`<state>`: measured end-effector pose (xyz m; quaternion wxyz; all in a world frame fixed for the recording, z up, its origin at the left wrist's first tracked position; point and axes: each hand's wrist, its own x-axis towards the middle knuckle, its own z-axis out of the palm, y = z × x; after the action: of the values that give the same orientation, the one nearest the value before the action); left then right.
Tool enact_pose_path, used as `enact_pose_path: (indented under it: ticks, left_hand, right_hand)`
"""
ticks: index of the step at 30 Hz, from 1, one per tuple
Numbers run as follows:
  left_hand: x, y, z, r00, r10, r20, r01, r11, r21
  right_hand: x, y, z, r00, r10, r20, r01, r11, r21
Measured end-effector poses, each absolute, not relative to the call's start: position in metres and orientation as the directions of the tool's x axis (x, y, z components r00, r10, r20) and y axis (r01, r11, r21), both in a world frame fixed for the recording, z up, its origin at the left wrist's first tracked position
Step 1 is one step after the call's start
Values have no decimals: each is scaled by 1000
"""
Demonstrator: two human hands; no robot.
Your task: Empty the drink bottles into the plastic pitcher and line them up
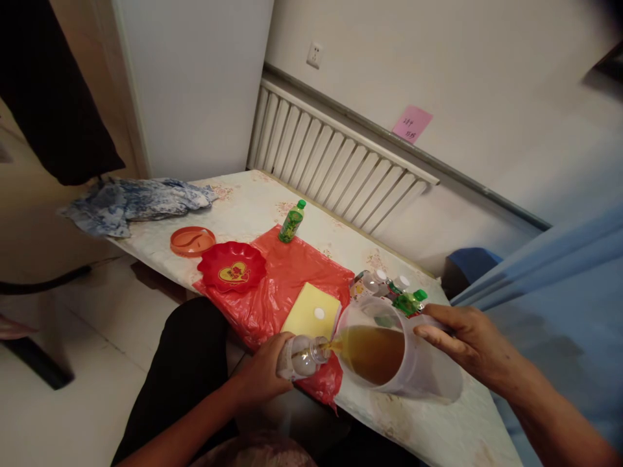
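Note:
My left hand point(265, 373) is wrapped round a clear plastic bottle point(302, 357), tilted with its open mouth to the right. My right hand point(457, 334) grips the handle of a translucent plastic pitcher point(423, 370), tipped to the left. Amber-brown liquid point(377, 353) sits in the pitcher, and a thin stream runs from its lip into the bottle's mouth. Behind the bottle, a yellow pad point(309, 308) with a small white cap point(319, 314) on it lies on a red plastic bag point(272, 279).
On the table point(238, 194) are a red scalloped tray point(250, 266), an orange round dish point(193, 242), a green-labelled bottle point(292, 222) and a bunched patterned cloth point(146, 200). Several bottles point(372, 283) cluster behind the pitcher. A radiator point(331, 155) lines the wall; a blue curtain point(549, 324) hangs right.

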<state>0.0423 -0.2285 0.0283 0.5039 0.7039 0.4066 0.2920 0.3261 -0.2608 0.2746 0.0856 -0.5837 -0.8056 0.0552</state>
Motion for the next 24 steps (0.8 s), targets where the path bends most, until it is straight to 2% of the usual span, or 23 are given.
enact_pose_path:
  ticks: [5, 8, 12, 15, 19, 24]
  left_hand:
    - [40, -228, 29, 487, 873, -22, 256, -118, 960]
    - [38, -227, 24, 480, 877, -15, 235, -112, 966]
    - [33, -223, 17, 453, 891, -34, 204, -67, 977]
    - [30, -221, 13, 435, 898, -61, 182, -21, 983]
    - [27, -221, 10, 434, 899, -59, 133, 1, 991]
    - [26, -219, 11, 442, 894, -73, 47, 58, 997]
  right_hand:
    - [331, -257, 261, -248, 968, 44, 912, 249, -325]
    - [340, -252, 240, -180, 983, 43, 850, 177, -496]
    - [348, -239, 208, -71, 997, -35, 648, 19, -762]
    - [344, -223, 193, 8, 999, -33, 463, -33, -886]
    - [325, -192, 184, 132, 991, 21, 209, -7, -978]
    - [289, -141, 171, 237, 966, 105, -62, 123, -990]
